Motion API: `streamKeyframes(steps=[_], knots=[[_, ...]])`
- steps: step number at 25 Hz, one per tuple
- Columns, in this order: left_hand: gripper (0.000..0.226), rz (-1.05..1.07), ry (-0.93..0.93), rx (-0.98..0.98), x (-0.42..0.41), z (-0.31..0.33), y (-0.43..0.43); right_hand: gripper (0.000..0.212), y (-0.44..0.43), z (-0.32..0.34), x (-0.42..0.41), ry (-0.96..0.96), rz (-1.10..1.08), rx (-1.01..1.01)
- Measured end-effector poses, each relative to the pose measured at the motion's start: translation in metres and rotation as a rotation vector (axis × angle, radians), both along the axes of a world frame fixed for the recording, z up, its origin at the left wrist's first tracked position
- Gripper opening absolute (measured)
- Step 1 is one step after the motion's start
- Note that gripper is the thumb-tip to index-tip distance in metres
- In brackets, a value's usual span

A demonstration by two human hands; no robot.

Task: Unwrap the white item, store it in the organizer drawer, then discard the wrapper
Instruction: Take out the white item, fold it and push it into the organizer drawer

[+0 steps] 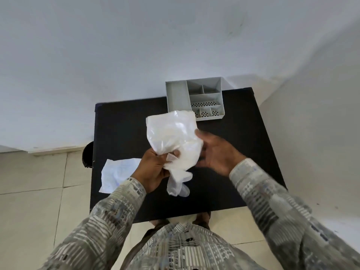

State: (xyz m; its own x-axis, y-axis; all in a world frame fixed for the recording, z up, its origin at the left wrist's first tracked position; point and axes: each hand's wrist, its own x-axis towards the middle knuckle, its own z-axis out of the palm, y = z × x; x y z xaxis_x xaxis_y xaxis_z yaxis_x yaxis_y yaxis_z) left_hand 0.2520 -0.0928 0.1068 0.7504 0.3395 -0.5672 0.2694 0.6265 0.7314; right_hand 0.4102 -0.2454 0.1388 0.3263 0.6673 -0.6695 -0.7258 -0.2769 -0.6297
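Note:
My left hand grips a clear plastic wrapper at its lower end, holding it up above the black table. A white item, which looks like soft gloves, hangs out of the wrapper below my left hand. My right hand is beside the wrapper on its right, fingers spread, with its fingertips touching the wrapper's edge. The grey organizer, with several compartments, stands at the table's far edge, just behind the wrapper.
A white crumpled sheet lies on the table's left edge, partly overhanging. A dark round bin stands on the floor left of the table. White walls close in behind and to the right.

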Motion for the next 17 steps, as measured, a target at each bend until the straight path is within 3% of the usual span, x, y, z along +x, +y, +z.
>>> streamKeyframes(steps=[2,4,7,9,14,17], knots=[[0.030,-0.006,0.017,0.030,0.007,0.004,-0.010,0.046,-0.002,-0.011,-0.021,0.078,0.005,0.028],[0.023,-0.009,0.054,0.006,0.013,0.008,-0.021,0.036,0.000,-0.016,-0.024,0.061,-0.122,0.004],[0.044,0.108,0.034,-0.242,0.008,0.010,-0.029,0.030,-0.003,-0.017,-0.009,0.092,-0.254,-0.061],[0.045,0.131,-0.012,-0.295,-0.002,0.008,-0.033,0.032,-0.008,-0.015,0.000,0.140,-0.295,-0.082],[0.075,-0.140,0.105,0.035,-0.014,0.004,-0.073,0.034,-0.015,-0.015,-0.002,0.165,-0.320,-0.100],[0.059,0.060,0.098,0.037,0.009,0.016,-0.089,0.032,-0.019,-0.014,-0.012,0.109,-0.233,-0.079]])
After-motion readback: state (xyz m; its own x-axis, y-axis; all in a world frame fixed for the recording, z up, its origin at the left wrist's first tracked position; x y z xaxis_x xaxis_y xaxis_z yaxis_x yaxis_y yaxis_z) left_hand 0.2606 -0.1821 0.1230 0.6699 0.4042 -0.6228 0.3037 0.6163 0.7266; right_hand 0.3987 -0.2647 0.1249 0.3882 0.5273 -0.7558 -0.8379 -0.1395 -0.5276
